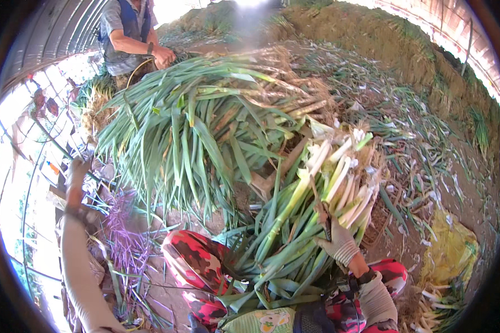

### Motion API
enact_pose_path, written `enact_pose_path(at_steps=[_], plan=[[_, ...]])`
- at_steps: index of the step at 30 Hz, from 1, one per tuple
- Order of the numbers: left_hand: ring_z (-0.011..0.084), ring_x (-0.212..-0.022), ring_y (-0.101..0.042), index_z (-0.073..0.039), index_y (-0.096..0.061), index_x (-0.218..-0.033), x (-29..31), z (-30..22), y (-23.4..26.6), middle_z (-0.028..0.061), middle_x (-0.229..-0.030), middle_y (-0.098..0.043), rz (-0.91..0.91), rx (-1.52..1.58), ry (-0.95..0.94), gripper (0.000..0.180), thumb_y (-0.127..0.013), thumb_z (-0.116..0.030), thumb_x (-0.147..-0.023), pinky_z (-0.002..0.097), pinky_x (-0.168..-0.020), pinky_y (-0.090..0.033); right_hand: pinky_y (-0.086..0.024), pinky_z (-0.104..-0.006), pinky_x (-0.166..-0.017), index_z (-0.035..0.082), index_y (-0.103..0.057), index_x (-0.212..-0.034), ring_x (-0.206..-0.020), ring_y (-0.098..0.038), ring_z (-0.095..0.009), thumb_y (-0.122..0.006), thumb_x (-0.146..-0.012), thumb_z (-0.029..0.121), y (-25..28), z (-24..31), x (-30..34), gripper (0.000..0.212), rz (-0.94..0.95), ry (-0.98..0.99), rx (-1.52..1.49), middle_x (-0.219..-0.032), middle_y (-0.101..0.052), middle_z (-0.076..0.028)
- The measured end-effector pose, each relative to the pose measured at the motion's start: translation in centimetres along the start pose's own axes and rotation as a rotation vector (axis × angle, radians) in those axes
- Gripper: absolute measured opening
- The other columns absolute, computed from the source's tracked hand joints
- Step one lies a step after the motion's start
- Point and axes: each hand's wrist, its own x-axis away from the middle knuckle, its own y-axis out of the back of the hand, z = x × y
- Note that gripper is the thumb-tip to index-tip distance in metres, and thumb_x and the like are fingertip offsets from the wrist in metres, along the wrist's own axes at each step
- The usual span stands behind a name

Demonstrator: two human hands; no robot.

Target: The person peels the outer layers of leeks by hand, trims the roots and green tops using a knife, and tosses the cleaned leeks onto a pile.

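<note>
Head camera: on the person's head, looking down and forward, fisheye
Camouflage trousers (193,252): close below the lens, at the lower edge
Onion bundle (288,217): near, right of centre
Co-worker (129,41): farther off, upper left

Pale sleeves (78,266), ribbed glove (345,250), dark wristband (366,276), red camouflage trousers (191,269)

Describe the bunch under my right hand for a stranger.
Find the big leafy heap at centre. Below and right, a smaller bunch reaches between red camouflage knees, your right hand on it. Its white stalks stand out against the heap's brownish ones.
</note>
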Motion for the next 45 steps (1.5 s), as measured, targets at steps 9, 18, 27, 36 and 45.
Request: enact_pose_path(at_steps=[9,18,27,36,45], plan=[[0.0321,-0.124,-0.037,-0.01,-0.031,-0.135,-7.3,-38.6,-26.0,0.0165,-0.136,-0.037,0.368,-0.544,-0.466,0.087,-0.073,-0.027,-0.061,0.0422,-0.103,-0.031,-0.046,-0.0396,-0.073,0.002,-0.033,-0.125,-0.085,-0.058,-0.037,-0.074,-0.066,0.03,1.0,-1.4,2.5,0.078,0.186,-0.231,-0.183,-0.091,-0.057,-0.019],[0.0331,-0.116,-0.046,-0.011,-0.058,-0.113,-10.7,-38.0,-32.0,0.017,-0.128,-0.046,0.34,-0.711,-0.573,0.062,-0.075,-0.026,-0.056,0.0419,-0.088,-0.045,-0.045,-0.0432,-0.079,0.003,-0.02,-0.135,-0.097,-0.051,-0.045,-0.071,-0.07,0.027,1.5,1.9,1.5,0.085,0.14,-0.079,-0.128,-0.108,-0.051,-0.028],[0.031,-0.093,-0.059,-0.003,-0.062,-0.103,-2.9,-36.8,-28.5,0.0189,-0.097,-0.062,0.496,-0.67,-0.631,0.04,-0.063,-0.024,-0.068,0.0382,-0.078,-0.047,-0.045,-0.041,-0.079,-0.001,-0.023,-0.133,-0.095,-0.054,-0.044,-0.073,-0.068,0.024,0.1,0.5,2.5,0.086,0.131,-0.088,0.0,-0.102,-0.055,-0.029],[0.0263,-0.099,-0.058,-0.009,-0.054,-0.116,4.3,-43.5,-10.4,0.0141,-0.11,-0.059,0.591,-0.528,-0.76,0.047,-0.063,-0.021,-0.071,0.0315,-0.088,-0.044,-0.044,-0.0382,-0.082,0.001,-0.032,-0.127,-0.095,-0.056,-0.038,-0.074,-0.068,0.023,-0.9,0.1,2.9,0.075,0.134,-0.032,-0.038,-0.104,-0.055,-0.023],[0.0225,-0.107,-0.05,0.005,-0.058,-0.106,19.0,-44.0,-18.1,0.0146,-0.106,-0.06,1.143,0.523,-0.172,0.058,-0.072,-0.036,-0.068,0.0373,-0.093,-0.038,-0.047,-0.0411,-0.079,-0.005,-0.029,-0.127,-0.091,-0.058,-0.037,-0.071,-0.071,0.032,1.0,2.7,8.7,0.079,-0.157,-0.228,-0.228,-0.1,-0.057,-0.027]])
